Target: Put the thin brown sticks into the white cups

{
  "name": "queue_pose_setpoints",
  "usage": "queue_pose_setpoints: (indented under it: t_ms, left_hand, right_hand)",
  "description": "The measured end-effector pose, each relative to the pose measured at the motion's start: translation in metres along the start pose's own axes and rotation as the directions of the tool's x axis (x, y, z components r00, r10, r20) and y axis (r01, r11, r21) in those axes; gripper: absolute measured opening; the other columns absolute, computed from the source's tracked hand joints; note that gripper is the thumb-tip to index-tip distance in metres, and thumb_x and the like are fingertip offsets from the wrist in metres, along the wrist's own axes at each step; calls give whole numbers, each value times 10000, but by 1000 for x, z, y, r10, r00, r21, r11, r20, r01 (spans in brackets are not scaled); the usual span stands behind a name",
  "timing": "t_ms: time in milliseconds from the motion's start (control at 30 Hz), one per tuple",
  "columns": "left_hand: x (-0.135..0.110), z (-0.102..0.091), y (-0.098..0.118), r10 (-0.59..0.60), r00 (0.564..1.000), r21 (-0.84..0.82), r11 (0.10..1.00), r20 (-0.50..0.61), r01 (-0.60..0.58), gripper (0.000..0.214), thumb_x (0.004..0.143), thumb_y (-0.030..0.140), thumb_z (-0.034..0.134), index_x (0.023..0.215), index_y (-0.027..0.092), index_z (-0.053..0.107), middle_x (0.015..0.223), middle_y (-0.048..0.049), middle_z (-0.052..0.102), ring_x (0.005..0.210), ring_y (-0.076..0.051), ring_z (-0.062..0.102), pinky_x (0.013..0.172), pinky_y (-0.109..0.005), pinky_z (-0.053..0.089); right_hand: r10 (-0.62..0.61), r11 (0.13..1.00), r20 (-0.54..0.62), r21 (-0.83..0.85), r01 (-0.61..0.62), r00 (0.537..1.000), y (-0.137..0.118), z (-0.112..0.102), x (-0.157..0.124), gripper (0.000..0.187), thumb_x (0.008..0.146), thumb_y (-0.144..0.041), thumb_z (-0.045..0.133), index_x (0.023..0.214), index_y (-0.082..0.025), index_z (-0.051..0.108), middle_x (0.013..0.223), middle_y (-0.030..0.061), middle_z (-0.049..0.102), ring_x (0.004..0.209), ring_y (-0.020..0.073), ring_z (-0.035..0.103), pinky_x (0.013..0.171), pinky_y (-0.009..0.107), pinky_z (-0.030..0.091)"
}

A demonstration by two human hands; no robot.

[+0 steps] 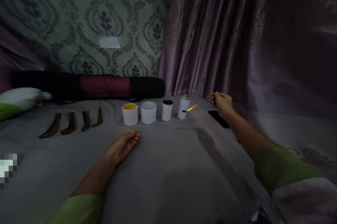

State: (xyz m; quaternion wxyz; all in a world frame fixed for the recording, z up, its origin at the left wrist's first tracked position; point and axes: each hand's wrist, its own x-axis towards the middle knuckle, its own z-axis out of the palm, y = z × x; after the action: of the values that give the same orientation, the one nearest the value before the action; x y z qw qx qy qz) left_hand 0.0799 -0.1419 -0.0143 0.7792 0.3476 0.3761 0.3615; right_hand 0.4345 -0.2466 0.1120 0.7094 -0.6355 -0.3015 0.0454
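Note:
My right hand (222,103) pinches the far end of a thin paintbrush (198,105). Its dark-tipped bristles hang in front of a white-wrapped jar (182,108) with thin sticks poking out of the top; I cannot tell whether they touch. Left of the jar stand a narrow white cup with black paint (166,111), a wider cup with pale grey contents (149,113) and a white cup with yellow paint (130,116). Lying on its side on the cloth before the cups, my left hand (124,146) is empty, its fingers loosely bent.
Several brown boot-shaped pieces (68,125) stand in a row at the left. A dark phone (218,118) lies under my right hand. Behind are a black and maroon roll (105,86), a white and green plush item (19,101) and purple curtains (210,34). Grey cloth (158,168) covers the surface.

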Motion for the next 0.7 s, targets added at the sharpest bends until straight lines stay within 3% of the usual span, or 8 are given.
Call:
queue_pose_setpoints:
  t_ms: [167, 367, 700]
  left_hand:
    - [2, -1, 0, 1, 1000, -5, 1000, 4, -1, 173, 786, 8, 457, 795, 97, 604, 669, -41, 617, 539, -60, 557, 501, -134, 475]
    - [1, -2, -1, 10, 1000, 3, 1000, 17, -10, 180, 798, 26, 450, 792, 123, 601, 689, -40, 626, 549, -59, 560, 504, -136, 487]
    - [0, -1, 1, 1, 1000, 16, 1000, 15, -1, 142, 788, 23, 473, 812, 92, 595, 696, -45, 616, 553, -53, 563, 512, -119, 475]
  right_hand:
    - [36, 998, -26, -44, -37, 999, -15, -2, 22, 198, 823, -199, 430, 653, -150, 518, 525, -25, 500, 347, 31, 399, 309, 150, 301]
    - [-21, 992, -70, -124, 12, 997, -33, 0, 43, 216, 836, -200, 413, 666, -144, 533, 550, -5, 515, 372, 41, 421, 341, 170, 340]
    - [-112, 974, -123, -212, 84, 986, -50, 24, 71, 230, 831, -232, 422, 673, -143, 563, 541, 27, 529, 412, 73, 442, 421, 230, 405]
